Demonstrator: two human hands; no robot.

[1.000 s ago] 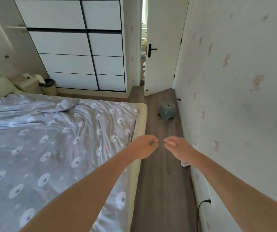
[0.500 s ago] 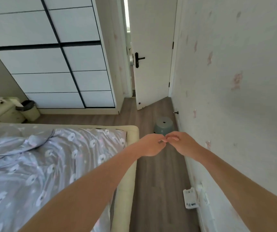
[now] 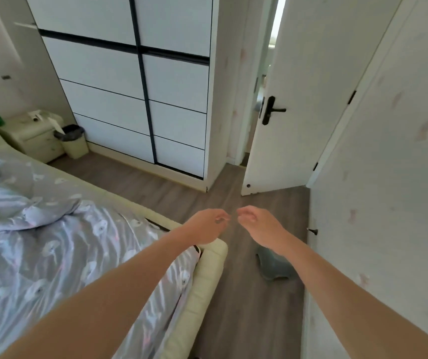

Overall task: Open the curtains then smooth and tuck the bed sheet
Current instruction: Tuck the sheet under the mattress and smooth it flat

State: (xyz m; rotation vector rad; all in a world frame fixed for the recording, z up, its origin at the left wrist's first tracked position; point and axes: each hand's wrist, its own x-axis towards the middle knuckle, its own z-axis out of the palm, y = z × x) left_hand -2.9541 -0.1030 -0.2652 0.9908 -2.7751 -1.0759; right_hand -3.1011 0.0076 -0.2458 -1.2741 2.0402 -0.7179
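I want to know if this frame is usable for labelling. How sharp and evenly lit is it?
Head view: soft daylight, brightest through the gap beside the door; motion blur smears the bed sheet print and the grey stool; wide-angle bending bows the wardrobe lines; both hands, left hand and right hand, are fairly clear.

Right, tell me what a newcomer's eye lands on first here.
Two bare forearms reach out from the bottom, the left hand and right hand nearly meeting, empty, over the wood floor. At left lies a rumpled grey patterned bed sheet. Behind stand a white wardrobe and, to its right, a half-open white door.
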